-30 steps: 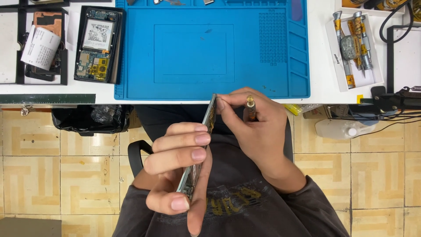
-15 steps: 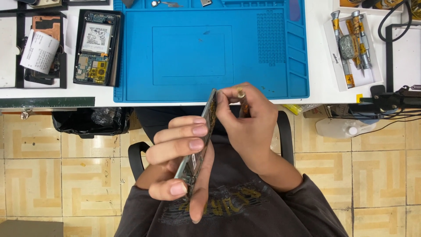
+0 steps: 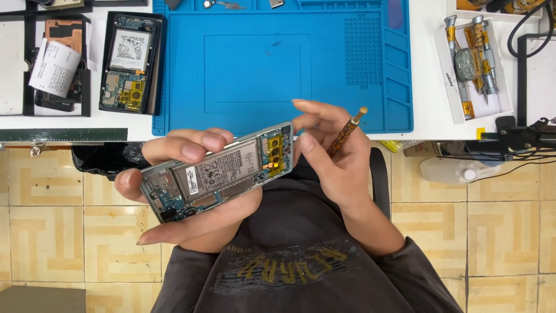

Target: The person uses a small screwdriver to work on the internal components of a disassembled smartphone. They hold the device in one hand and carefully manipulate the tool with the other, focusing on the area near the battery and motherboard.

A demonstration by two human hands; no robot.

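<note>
My left hand (image 3: 174, 191) cradles an opened smartphone (image 3: 217, 171) with its back cover off, showing the battery, circuit board and a yellow flex part near the top end. The phone lies tilted, its open side facing up toward me. My right hand (image 3: 333, 162) holds a thin patterned brown tool (image 3: 346, 130) like a pen, its fingertips close to the phone's top end. Both hands hover over my lap, just in front of the table edge.
A blue work mat (image 3: 278, 64) covers the white table. Another opened phone (image 3: 127, 61) lies left of it beside a paper roll (image 3: 55, 68) on a dark part. A white tray (image 3: 472, 64) with screwdrivers sits at right. Cables and a white bottle (image 3: 457, 171) hang lower right.
The phone was held edge-on toward me; my left hand has turned it flat so its open inside faces up. My right hand moved right, tool now pointing up.
</note>
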